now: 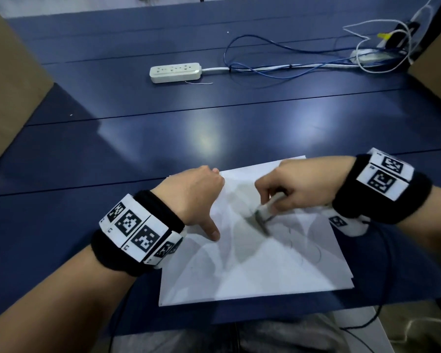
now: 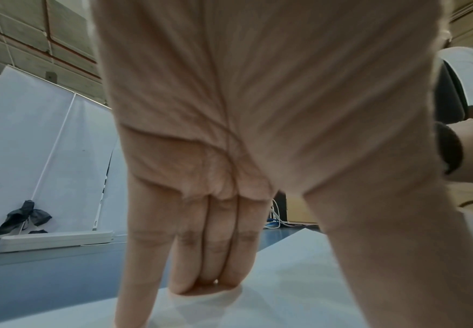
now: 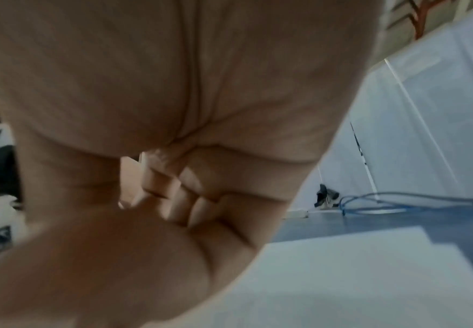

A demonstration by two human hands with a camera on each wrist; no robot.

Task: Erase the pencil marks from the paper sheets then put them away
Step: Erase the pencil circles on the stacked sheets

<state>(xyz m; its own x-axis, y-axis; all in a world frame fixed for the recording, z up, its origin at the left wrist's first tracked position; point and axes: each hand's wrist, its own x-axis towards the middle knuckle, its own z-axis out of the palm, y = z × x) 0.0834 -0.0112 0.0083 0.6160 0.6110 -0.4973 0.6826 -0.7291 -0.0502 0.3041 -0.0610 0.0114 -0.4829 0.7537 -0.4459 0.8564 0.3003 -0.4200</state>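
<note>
A small stack of white paper sheets (image 1: 265, 263) lies on the blue table near its front edge, with faint pencil curves toward the right side. My left hand (image 1: 199, 197) presses down on the left part of the top sheet with straight fingers (image 2: 215, 266) and thumb spread. My right hand (image 1: 298, 184) grips a white eraser (image 1: 267, 208) and holds its tip on the sheet's middle; the eraser is blurred. In the right wrist view my right hand (image 3: 173, 199) has its fingers curled, and the paper (image 3: 370, 277) lies below it.
A white power strip (image 1: 175, 72) with white and blue cables (image 1: 278, 64) lies at the far middle of the table (image 1: 87, 154). Cardboard boxes stand at the left (image 1: 8, 80) and right (image 1: 435, 59) edges.
</note>
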